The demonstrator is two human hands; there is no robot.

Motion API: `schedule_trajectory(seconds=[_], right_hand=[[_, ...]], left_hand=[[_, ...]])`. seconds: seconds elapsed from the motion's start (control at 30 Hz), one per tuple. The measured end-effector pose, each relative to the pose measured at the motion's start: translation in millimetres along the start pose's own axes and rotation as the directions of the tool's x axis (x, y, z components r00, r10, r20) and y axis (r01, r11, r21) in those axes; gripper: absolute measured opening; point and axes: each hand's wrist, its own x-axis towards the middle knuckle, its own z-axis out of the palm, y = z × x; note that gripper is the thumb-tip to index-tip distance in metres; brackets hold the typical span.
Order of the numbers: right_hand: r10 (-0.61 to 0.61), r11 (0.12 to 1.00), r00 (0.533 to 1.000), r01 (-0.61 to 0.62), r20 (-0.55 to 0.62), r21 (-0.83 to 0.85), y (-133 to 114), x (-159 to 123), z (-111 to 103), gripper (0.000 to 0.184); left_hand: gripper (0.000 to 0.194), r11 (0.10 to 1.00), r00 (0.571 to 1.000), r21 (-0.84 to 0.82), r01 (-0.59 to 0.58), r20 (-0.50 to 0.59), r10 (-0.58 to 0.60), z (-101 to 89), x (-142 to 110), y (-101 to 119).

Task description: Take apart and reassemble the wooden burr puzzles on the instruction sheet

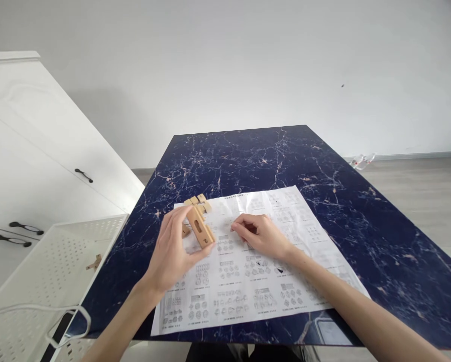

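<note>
Landmark = printed sheet [244, 281], lying on the dark blue marbled table [244, 156], creased, with rows of small line drawings.

Left hand [171, 251]: over the sheet's left part, part-open, thumb and fingers clamped on opposite ends of a slotted wooden piece [198, 227]. Piece is held tilted above the sheet, slotted face visible, small dark mark near its lower end, by the thumb. More wood shows behind the slotted face; can't tell if it's one part or several.

Right hand [261, 234]: over the middle of the sheet, fingers curled in, thumb tip close to the index finger. Can't tell if anything is pinched there.

Small wooden pieces [199, 199]: bunched at the sheet's far left corner, just beyond the left hand. Another bit of wood [185, 231] is partly hidden behind that hand's fingers, at the sheet's left side.

Left of the sheet, off the table: white perforated surface [33, 274] with a cross-shaped wooden piece [94, 262] and white cable [25, 306] on it. White cabinet [52, 151] beyond. Right of the sheet, well apart, past the table edge: clear plastic item [364, 161] near the wall.
</note>
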Motion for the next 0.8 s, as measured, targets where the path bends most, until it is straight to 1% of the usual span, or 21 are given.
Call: schedule_trajectory(seconds=[0.07,0.13,0.2,0.27,0.33,0.43,0.53,0.6,0.7,0.8], right_hand=[[-0.011,0.996,0.999,0.008,0.036,0.084,-1.9,0.1,-2.2,0.039],[-0.034,0.983,0.994,0.014,0.107,0.185,-4.0,0.1,-5.2,0.043],[-0.057,0.959,0.982,0.003,0.18,0.284,-5.3,0.2,-8.3,0.048],[-0.053,0.928,0.979,-0.025,0.197,0.372,-4.9,0.6,-10.4,0.05],[-0.024,0.89,0.987,-0.051,0.158,0.454,-2.8,1.9,-11.3,0.048],[0.024,0.854,0.996,-0.066,0.088,0.516,1.6,4.9,-11.3,0.045],[0.057,0.857,0.997,-0.077,0.055,0.509,4.9,7.1,-11.4,0.046],[0.059,0.862,0.997,-0.074,0.047,0.502,6.0,7.5,-11.8,0.046],[0.054,0.871,0.998,-0.067,0.041,0.487,6.9,6.9,-12.2,0.045],[0.069,0.859,0.997,-0.073,0.026,0.507,7.7,6.4,-12.0,0.043]], left_hand=[[0.091,0.991,0.996,-0.095,-0.091,0.018,0.093,4.5,1.7,14.8],[0.094,0.975,0.986,-0.15,-0.164,-0.005,0.165,13.4,7.5,25.8],[0.094,0.957,0.978,-0.202,-0.209,-0.019,0.21,24.0,16.2,32.0],[0.092,0.94,0.972,-0.251,-0.23,-0.023,0.232,33.5,25.8,33.7],[0.092,0.926,0.974,-0.307,-0.22,-0.014,0.226,40.5,34.2,31.9],[0.093,0.911,0.985,-0.38,-0.159,-0.005,0.17,47.5,42.2,25.2],[0.092,0.9,0.995,-0.426,-0.09,-0.004,0.097,52.8,44.5,17.1],[0.09,0.892,0.998,-0.449,-0.053,0.013,0.066,55.3,44.6,12.6],[0.089,0.873,0.998,-0.487,-0.029,0.028,0.049,57.1,44.8,8.0],[0.09,0.849,0.998,-0.528,-0.024,0.034,0.049,57.1,44.9,5.6]])
